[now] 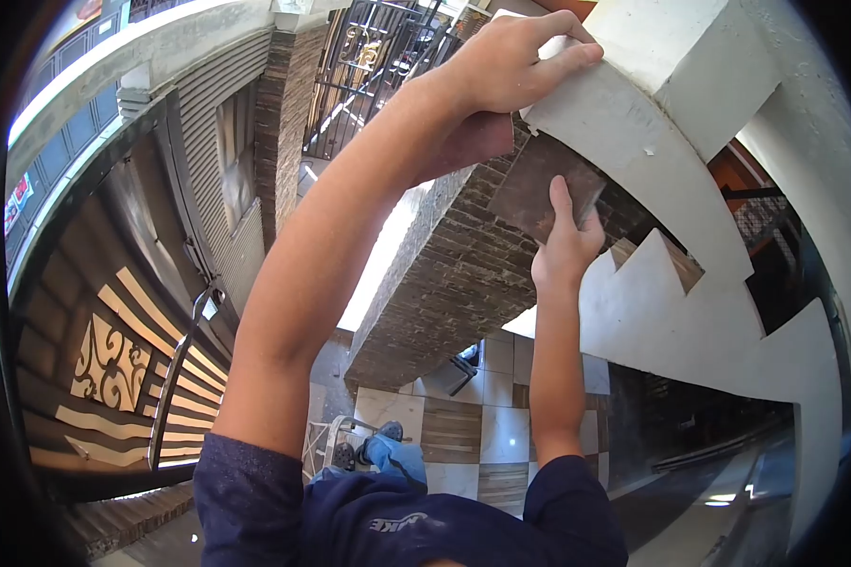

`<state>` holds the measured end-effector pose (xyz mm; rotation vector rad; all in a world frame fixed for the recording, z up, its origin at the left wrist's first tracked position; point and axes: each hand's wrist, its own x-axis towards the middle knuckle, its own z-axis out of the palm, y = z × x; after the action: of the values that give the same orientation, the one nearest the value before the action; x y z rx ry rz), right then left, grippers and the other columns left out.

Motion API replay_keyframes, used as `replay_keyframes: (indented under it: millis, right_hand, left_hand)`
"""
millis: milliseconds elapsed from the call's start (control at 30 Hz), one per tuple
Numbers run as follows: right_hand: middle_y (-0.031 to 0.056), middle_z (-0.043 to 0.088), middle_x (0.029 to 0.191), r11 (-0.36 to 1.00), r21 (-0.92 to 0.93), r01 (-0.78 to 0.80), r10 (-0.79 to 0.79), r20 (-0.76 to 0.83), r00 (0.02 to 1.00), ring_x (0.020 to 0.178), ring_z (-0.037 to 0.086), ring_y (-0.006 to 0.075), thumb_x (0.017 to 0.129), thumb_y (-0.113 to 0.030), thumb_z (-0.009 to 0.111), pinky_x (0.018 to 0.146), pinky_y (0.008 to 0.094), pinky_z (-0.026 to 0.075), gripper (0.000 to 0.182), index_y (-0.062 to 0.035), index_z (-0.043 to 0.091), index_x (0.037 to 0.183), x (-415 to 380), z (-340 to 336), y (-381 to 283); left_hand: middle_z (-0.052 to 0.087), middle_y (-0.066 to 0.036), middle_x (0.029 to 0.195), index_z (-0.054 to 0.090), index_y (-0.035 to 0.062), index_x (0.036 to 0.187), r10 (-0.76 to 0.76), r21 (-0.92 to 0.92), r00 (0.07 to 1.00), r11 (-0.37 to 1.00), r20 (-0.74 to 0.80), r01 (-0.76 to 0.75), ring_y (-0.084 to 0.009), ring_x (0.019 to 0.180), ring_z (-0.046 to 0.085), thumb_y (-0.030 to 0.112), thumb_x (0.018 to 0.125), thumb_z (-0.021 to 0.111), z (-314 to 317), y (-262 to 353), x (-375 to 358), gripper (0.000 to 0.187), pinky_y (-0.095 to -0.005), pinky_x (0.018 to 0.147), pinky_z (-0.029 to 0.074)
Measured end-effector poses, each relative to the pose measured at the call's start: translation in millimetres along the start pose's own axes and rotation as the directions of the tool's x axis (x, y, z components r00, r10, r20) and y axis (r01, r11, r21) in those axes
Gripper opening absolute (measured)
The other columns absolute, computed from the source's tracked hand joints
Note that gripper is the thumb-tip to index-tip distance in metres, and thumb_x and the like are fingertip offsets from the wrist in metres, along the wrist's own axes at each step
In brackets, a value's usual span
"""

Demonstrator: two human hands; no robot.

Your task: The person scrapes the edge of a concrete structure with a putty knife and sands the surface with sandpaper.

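Note:
My left hand (pixel 525 71) is raised at the upper middle, against the curved white ledge (pixel 615 123). Its fingers are bent and close together, and what lies between them is hidden. A reddish-brown flat piece (pixel 477 146) shows beneath my left wrist, partly covered by the forearm. Lower and to the right, my right hand (pixel 567 241) grips a dark brown flat tile (pixel 531 184), the thumb on its near face and the other fingers mostly hidden. The tile lies against the underside of the ledge, by the dark stone-clad wall (pixel 454 274).
A metal gate (pixel 113 369) with curled ornament stands at the left. White stepped masonry (pixel 690 321) is on the right. Far below are a checkered tiled floor (pixel 454 430), my feet (pixel 383 439) and a light metal frame (pixel 321 444) beside them.

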<state>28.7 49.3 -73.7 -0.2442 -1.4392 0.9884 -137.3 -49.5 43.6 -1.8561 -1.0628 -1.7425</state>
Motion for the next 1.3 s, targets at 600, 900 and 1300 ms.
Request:
replay_keyframes:
  millis: [600,900,1300]
  right_hand:
    - [0.0024,0.057,0.085,0.676,0.299,-0.674,0.611,0.284,0.739,0.069,0.052,0.0099,0.091,-0.005,0.063,0.047,0.0231,0.032,0.006,-0.0034,0.058,0.094,23,18,-56]
    - [0.0027,0.065,0.085,0.915,-0.250,-0.317,0.386,0.308,0.870,0.067,0.059,0.0099,0.088,-0.013,0.071,0.052,0.0260,0.043,0.017,-0.0031,0.065,0.100,-1,-37,-59]
    - [0.0024,0.067,0.080,0.714,-0.553,0.430,-0.381,0.207,0.901,0.069,0.060,0.0097,0.090,-0.011,0.072,0.063,0.0241,0.047,0.015,0.0018,0.065,0.092,0,-87,-136]
  left_hand:
    - [0.068,-0.023,0.099,0.059,0.0033,0.112,-0.044,-0.070,0.996,0.996,0.071,0.049,-0.0360,0.092,0.068,0.035,0.102,0.051,15,3,-9,0.034,-0.0428,0.077,0.053]
    - [0.069,-0.024,0.098,0.061,0.0011,0.112,0.047,-0.056,0.987,0.998,0.155,-0.039,-0.0368,0.095,0.068,0.034,0.102,0.052,20,18,18,0.036,-0.0426,0.083,0.052]
    - [0.069,-0.025,0.101,0.061,0.0020,0.113,0.048,-0.165,0.970,0.986,0.236,-0.009,-0.0388,0.098,0.067,0.036,0.100,0.055,81,19,17,0.037,-0.0442,0.086,0.051]
